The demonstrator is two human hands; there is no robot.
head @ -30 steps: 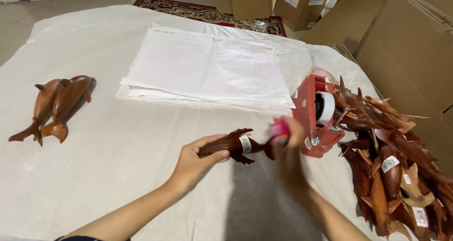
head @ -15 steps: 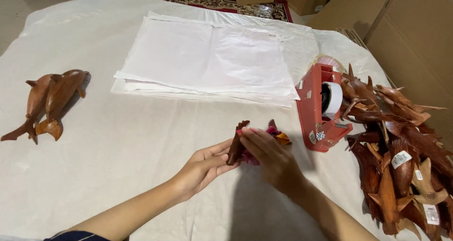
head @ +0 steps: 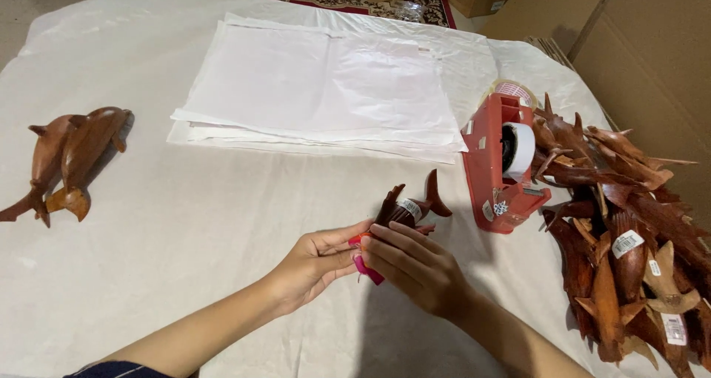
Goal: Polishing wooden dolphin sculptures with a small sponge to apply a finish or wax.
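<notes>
Fingers [head: 337,256] of left hand [head: 311,263] pinch a pink object [head: 368,268], kind not discernible; fingers [head: 392,248] of right hand [head: 411,267] close over the same item and the small carved wooden dolphin [head: 406,209], which bears a white label, tail raised. Position: near edge of desk [head: 185,222], centre, just beside red tape dispenser [head: 498,163]. Stack of white sheets [head: 326,89]: toward far edge. Pair of wooden dolphins [head: 63,159]: left edge. Heap of labelled wooden carvings [head: 629,230]: right edge, touching the dispenser. Cardboard boxes [head: 652,45]: beyond right edge.
</notes>
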